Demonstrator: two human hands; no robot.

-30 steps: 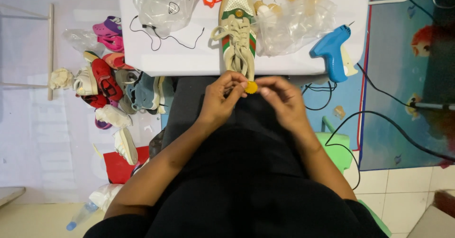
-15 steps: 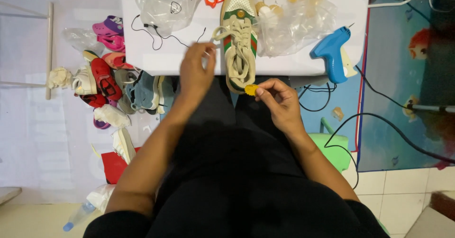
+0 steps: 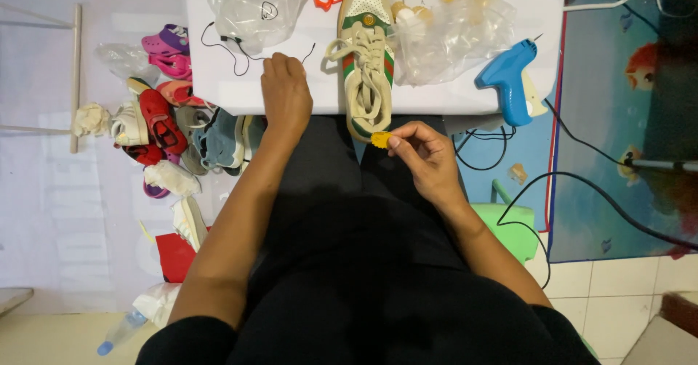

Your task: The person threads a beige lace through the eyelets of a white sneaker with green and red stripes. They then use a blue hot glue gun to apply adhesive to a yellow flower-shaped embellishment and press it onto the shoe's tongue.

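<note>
Resting flat on white table (image 3: 218,96) edge: left hand (image 3: 285,96), palm down, fingers loose, holding nothing, just by black cord (image 3: 225,41). Beige sneaker (image 3: 366,59) w/ green-red stripe next over, heel overhanging edge. Right hand (image 3: 425,154) pinching small yellow tag (image 3: 380,139) at heel. Looks like tag-attach step; next prob needs blue tagging gun (image 3: 509,78), far right.
</note>
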